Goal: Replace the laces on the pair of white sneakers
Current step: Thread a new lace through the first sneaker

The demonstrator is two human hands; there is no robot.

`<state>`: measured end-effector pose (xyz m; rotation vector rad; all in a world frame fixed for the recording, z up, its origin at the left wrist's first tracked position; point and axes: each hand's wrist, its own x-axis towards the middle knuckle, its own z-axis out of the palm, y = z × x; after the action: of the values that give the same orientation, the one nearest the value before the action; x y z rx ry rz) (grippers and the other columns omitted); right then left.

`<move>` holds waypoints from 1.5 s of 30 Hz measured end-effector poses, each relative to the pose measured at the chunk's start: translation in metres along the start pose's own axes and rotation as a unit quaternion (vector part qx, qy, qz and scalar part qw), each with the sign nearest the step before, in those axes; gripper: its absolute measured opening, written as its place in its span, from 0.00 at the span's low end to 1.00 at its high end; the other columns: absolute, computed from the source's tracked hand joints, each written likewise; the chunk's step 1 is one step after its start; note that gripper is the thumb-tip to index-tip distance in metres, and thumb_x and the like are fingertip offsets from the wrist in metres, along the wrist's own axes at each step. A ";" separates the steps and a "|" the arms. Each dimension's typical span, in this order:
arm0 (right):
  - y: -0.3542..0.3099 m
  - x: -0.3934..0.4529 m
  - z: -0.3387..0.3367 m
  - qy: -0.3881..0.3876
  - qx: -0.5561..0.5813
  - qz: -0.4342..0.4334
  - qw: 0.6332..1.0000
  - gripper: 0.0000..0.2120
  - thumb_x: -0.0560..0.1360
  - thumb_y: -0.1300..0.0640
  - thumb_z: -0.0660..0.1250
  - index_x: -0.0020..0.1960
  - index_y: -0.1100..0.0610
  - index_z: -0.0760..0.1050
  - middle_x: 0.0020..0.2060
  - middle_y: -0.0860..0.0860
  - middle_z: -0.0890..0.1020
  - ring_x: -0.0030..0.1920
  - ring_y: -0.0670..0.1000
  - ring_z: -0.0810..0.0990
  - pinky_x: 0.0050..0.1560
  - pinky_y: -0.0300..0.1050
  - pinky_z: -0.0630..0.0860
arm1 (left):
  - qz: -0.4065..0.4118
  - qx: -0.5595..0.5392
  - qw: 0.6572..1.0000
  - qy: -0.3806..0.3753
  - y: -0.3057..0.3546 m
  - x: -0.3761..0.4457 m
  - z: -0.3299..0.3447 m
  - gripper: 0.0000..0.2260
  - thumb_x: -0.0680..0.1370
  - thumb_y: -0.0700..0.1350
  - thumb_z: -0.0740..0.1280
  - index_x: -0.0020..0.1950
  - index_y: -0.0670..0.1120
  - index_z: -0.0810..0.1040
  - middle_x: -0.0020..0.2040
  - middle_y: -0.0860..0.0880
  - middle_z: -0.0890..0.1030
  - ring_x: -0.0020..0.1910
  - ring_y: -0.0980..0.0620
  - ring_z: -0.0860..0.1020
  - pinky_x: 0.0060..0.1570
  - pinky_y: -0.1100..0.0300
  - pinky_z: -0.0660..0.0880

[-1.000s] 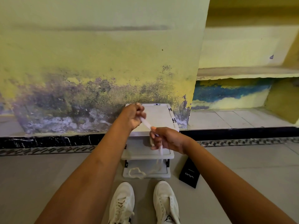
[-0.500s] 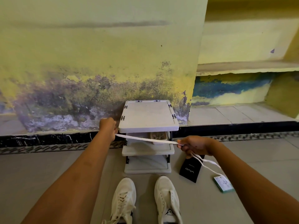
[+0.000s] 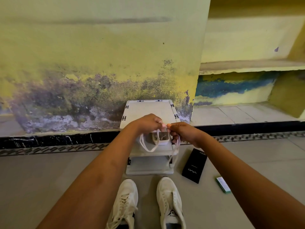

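Observation:
Two white sneakers stand side by side on the floor at the bottom: the left sneaker [image 3: 124,202] still laced, the right sneaker [image 3: 170,199] with no lace that I can make out. Above them my left hand [image 3: 148,123] and my right hand [image 3: 183,131] meet in front of a small white shelf rack [image 3: 149,109]. Both pinch a white lace [image 3: 149,147]. One loop hangs under my left hand and a longer strand drops from my right hand down past the rack's right side.
A small tub [image 3: 160,138] sits on the rack's middle shelf behind the lace. A black Vivo box [image 3: 194,165] and a small green packet [image 3: 223,184] lie on the grey floor tiles at right. A stained yellow wall and a black kerb run behind the rack.
My hands, which held the lace stretched wide apart half a second ago, have come together in front of the rack, and the lace now hangs in loops.

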<state>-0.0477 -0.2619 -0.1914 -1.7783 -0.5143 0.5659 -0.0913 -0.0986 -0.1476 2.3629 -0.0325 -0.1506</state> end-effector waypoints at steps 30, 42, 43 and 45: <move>0.058 -0.023 -0.063 0.102 -0.386 0.253 0.881 0.09 0.78 0.55 0.62 0.48 0.60 0.77 0.38 0.53 0.75 0.38 0.50 0.74 0.40 0.40 0.72 | -0.232 -0.151 0.941 0.194 -0.060 -0.006 -0.022 0.11 0.81 0.45 0.55 0.56 0.37 0.70 0.41 0.41 0.69 0.38 0.44 0.72 0.37 0.57 0.68; 0.003 -0.026 -0.015 -0.085 -0.180 0.122 0.972 0.17 0.82 0.51 0.55 0.67 0.56 0.69 0.63 0.54 0.75 0.62 0.52 0.72 0.58 0.45 0.70 | -0.052 -0.248 0.967 -0.005 0.024 -0.014 0.000 0.12 0.82 0.38 0.55 0.47 0.47 0.76 0.53 0.47 0.79 0.54 0.51 0.74 0.59 0.53 0.66; -0.007 -0.026 -0.007 -0.091 -0.072 0.084 0.990 0.16 0.82 0.52 0.54 0.65 0.55 0.70 0.61 0.54 0.76 0.60 0.51 0.73 0.57 0.45 0.69 | -0.048 -0.245 0.968 -0.003 0.028 -0.013 0.000 0.12 0.82 0.39 0.55 0.48 0.47 0.77 0.55 0.49 0.77 0.56 0.52 0.72 0.60 0.53 0.64; -0.023 -0.024 0.006 -0.075 0.046 0.017 0.996 0.13 0.82 0.54 0.53 0.59 0.56 0.74 0.55 0.52 0.80 0.54 0.50 0.76 0.58 0.47 0.69 | -0.040 -0.248 0.968 0.003 0.033 -0.015 -0.002 0.12 0.82 0.39 0.56 0.50 0.48 0.79 0.52 0.48 0.77 0.57 0.52 0.71 0.61 0.51 0.64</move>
<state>-0.0714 -0.2659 -0.1680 -1.6667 -0.5531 0.7386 -0.1055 -0.1201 -0.1214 1.8635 0.0936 -0.1689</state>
